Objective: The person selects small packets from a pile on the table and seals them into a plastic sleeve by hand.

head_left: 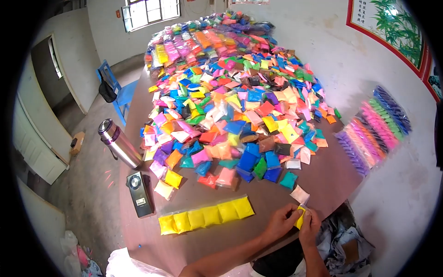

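Observation:
Near the table's front right edge, my left hand (pixel 282 221) and my right hand (pixel 310 224) come together with fingers closed on a small yellow packet (pixel 300 218). Fingers cover part of that packet. Just beyond my fingertips lies a pale pink packet (pixel 300 194); whether it touches them I cannot tell. Left of my hands, a strip of several joined yellow packets (pixel 205 216) in clear plastic is laid flat on the table. Farther back spreads a big heap of loose coloured packets (pixel 244 124).
A steel flask (pixel 121 144) and a black device with a round dial (pixel 140 194) stand at the left of the brown table (pixel 184 254). Bundled coloured strips (pixel 374 129) are at the right by the wall. Bagged packets (pixel 203 41) pile up behind. A blue chair (pixel 122 94) stands left.

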`<action>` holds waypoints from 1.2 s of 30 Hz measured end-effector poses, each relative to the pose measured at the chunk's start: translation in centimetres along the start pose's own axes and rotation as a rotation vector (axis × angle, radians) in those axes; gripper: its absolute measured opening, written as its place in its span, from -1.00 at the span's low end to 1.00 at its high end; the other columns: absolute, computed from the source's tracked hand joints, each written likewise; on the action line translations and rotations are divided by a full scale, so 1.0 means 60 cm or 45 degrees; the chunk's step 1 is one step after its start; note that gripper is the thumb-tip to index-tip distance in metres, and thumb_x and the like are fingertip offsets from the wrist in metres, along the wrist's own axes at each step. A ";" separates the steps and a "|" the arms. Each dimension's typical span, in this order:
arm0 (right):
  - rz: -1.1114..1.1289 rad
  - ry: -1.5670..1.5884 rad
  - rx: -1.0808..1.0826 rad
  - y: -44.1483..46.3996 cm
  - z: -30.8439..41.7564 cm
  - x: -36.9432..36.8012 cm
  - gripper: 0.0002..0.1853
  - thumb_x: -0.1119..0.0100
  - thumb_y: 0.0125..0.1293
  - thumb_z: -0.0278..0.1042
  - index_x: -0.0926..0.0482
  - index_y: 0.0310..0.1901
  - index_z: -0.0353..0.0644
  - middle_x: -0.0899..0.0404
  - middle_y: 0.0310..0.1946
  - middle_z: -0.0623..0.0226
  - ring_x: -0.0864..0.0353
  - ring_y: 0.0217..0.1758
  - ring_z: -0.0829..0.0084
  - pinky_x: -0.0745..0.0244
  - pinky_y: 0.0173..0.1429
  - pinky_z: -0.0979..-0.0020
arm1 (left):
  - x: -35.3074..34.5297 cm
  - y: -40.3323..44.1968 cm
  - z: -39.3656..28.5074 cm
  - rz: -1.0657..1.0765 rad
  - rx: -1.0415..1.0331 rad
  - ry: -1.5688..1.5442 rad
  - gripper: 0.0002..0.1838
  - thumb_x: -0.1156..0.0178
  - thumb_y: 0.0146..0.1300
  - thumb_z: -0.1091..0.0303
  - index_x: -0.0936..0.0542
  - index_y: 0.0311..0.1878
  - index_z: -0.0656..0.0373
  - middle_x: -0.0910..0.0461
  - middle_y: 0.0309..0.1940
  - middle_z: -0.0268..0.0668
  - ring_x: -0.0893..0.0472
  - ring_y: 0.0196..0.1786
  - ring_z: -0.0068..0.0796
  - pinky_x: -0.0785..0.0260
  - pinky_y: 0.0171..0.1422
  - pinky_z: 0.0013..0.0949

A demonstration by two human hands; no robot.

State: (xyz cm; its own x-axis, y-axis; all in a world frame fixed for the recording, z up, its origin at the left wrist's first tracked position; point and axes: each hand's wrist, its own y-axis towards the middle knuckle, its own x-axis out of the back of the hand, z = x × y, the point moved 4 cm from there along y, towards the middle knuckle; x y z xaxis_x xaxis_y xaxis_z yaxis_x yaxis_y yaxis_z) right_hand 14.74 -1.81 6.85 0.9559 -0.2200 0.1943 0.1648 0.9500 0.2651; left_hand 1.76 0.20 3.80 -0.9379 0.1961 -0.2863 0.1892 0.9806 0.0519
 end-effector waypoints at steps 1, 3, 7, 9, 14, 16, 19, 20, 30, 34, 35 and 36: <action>0.008 -0.038 0.011 0.001 0.006 -0.003 -0.73 -0.01 0.58 -0.25 -0.56 -0.16 -0.30 -0.53 -0.33 0.45 -0.45 -0.26 0.67 -0.43 -0.17 0.52 | 0.001 0.001 0.002 -0.005 -0.003 0.002 -0.75 -0.25 0.49 0.28 -0.62 0.01 0.31 -0.63 -0.20 -0.38 -0.58 -0.12 -0.65 -0.46 0.00 -0.49; 0.024 -0.076 0.019 0.001 0.006 -0.008 -0.73 0.00 0.58 -0.25 -0.56 -0.15 -0.29 -0.53 -0.33 0.43 -0.46 -0.26 0.66 -0.43 -0.16 0.52 | 0.001 0.000 0.003 -0.030 -0.043 -0.031 -0.75 -0.23 0.49 0.28 -0.61 0.01 0.31 -0.63 -0.22 -0.35 -0.58 -0.15 -0.64 -0.46 -0.02 -0.49; -0.004 -0.062 0.089 -0.002 -0.013 0.002 -0.75 0.01 0.57 -0.26 -0.55 -0.15 -0.28 -0.54 -0.32 0.38 -0.46 -0.27 0.64 -0.46 -0.15 0.50 | 0.001 -0.003 -0.022 -0.107 -0.185 0.148 -0.72 -0.23 0.49 0.24 -0.61 0.01 0.30 -0.63 -0.27 -0.32 -0.58 -0.17 -0.64 -0.46 -0.03 -0.49; 0.005 -0.033 0.081 -0.001 -0.022 0.006 -0.75 0.01 0.57 -0.27 -0.55 -0.15 -0.27 -0.54 -0.33 0.38 -0.46 -0.28 0.64 -0.46 -0.14 0.51 | -0.005 -0.007 -0.038 -0.070 -0.114 0.219 -0.70 -0.23 0.49 0.20 -0.62 0.00 0.29 -0.62 -0.30 -0.30 -0.58 -0.23 -0.63 -0.46 -0.11 -0.46; -0.123 0.059 0.051 0.000 -0.049 0.016 -0.76 0.00 0.59 -0.27 -0.53 -0.17 -0.28 -0.51 -0.34 0.41 -0.43 -0.31 0.66 -0.42 -0.17 0.53 | -0.011 -0.007 -0.034 0.013 -0.043 0.263 -0.69 -0.23 0.49 0.17 -0.62 -0.02 0.29 -0.62 -0.34 -0.34 -0.55 -0.31 -0.63 -0.43 -0.24 -0.46; -0.117 0.043 0.046 -0.001 -0.042 0.011 -0.76 0.01 0.59 -0.28 -0.53 -0.16 -0.28 -0.50 -0.33 0.41 -0.43 -0.30 0.66 -0.42 -0.18 0.53 | -0.010 -0.007 -0.020 -0.014 -0.066 0.238 -0.69 -0.23 0.50 0.17 -0.62 -0.02 0.29 -0.62 -0.35 -0.35 -0.54 -0.33 -0.64 -0.41 -0.27 -0.46; -0.100 -0.051 0.080 0.002 -0.012 0.002 -0.75 0.03 0.60 -0.28 -0.53 -0.14 -0.30 -0.50 -0.31 0.40 -0.44 -0.27 0.65 -0.42 -0.17 0.51 | -0.005 -0.007 -0.022 -0.021 -0.069 0.213 -0.70 -0.23 0.50 0.19 -0.62 -0.02 0.29 -0.60 -0.35 -0.35 -0.53 -0.33 -0.65 -0.41 -0.26 -0.47; -0.089 -0.128 0.118 0.002 -0.002 -0.001 -0.75 0.04 0.60 -0.28 -0.53 -0.12 -0.30 -0.51 -0.30 0.40 -0.45 -0.25 0.65 -0.43 -0.16 0.51 | -0.004 -0.007 -0.018 -0.028 -0.078 0.190 -0.71 -0.23 0.49 0.20 -0.62 -0.04 0.30 -0.60 -0.36 -0.36 -0.52 -0.33 -0.66 -0.41 -0.26 -0.47; -0.048 0.049 0.024 0.001 -0.025 0.012 -0.73 0.04 0.61 -0.26 -0.54 -0.01 -0.32 -0.53 -0.20 0.40 -0.48 -0.16 0.62 -0.46 -0.06 0.49 | -0.011 -0.006 -0.041 0.005 -0.071 0.285 -0.73 -0.25 0.48 0.22 -0.63 -0.06 0.29 -0.59 -0.39 -0.35 -0.50 -0.35 -0.68 -0.40 -0.30 -0.45; -0.153 0.096 -0.037 0.003 -0.030 0.011 -0.76 0.02 0.61 -0.27 -0.52 -0.06 -0.30 -0.49 -0.25 0.44 -0.45 -0.20 0.66 -0.44 -0.10 0.52 | -0.020 -0.004 -0.011 0.029 -0.049 0.250 -0.73 -0.25 0.48 0.23 -0.63 -0.03 0.28 -0.60 -0.36 -0.36 -0.52 -0.32 -0.68 -0.41 -0.25 -0.46; -0.192 0.083 -0.033 0.002 -0.031 0.011 -0.76 0.04 0.61 -0.27 -0.50 -0.10 -0.29 -0.48 -0.28 0.44 -0.43 -0.24 0.67 -0.43 -0.15 0.51 | -0.019 -0.003 -0.005 0.031 -0.034 0.148 -0.74 -0.24 0.49 0.24 -0.63 -0.02 0.28 -0.61 -0.33 -0.36 -0.53 -0.30 -0.68 -0.42 -0.22 -0.47; -0.204 0.078 -0.032 0.002 -0.027 0.012 -0.76 0.04 0.61 -0.27 -0.50 -0.10 -0.29 -0.48 -0.28 0.44 -0.43 -0.24 0.67 -0.43 -0.15 0.51 | -0.019 -0.001 -0.001 0.032 -0.020 0.048 -0.75 -0.24 0.49 0.25 -0.62 -0.02 0.27 -0.62 -0.31 -0.37 -0.54 -0.27 -0.69 -0.42 -0.18 -0.48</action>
State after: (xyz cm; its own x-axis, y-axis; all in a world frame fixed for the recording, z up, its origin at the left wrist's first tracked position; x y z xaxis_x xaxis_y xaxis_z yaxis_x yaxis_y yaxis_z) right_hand 15.82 -1.52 5.46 0.9300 -0.3556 0.0931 0.3213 0.9094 0.2642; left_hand 2.78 -0.08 4.19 -0.9432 0.2201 -0.2488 0.2081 0.9753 0.0737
